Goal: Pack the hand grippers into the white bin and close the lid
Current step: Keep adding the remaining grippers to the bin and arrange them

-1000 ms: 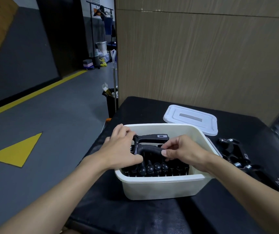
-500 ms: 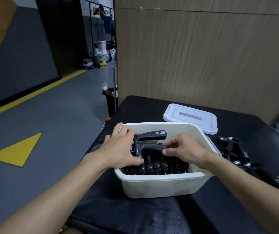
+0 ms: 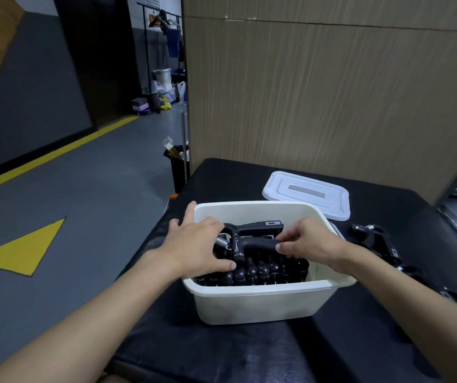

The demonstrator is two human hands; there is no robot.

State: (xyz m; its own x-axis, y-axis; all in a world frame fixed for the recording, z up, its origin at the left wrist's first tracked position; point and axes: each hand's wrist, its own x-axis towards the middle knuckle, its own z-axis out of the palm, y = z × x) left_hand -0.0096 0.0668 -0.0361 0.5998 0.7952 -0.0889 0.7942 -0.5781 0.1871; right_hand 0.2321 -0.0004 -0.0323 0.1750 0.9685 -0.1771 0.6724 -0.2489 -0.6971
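No legible text noted: white markings on the top hand gripper [image 3: 255,227] and its small grey panel were too small to read, and the grey strip on the lid [image 3: 279,186] showed no characters.

Both bare forearms reach forward and converge. The left hand [image 3: 197,244] lies palm down, fingers spread and fairly straight. The right hand [image 3: 313,241] curls, thumb and fingertips pinching the handle of a hand gripper [image 3: 260,242].
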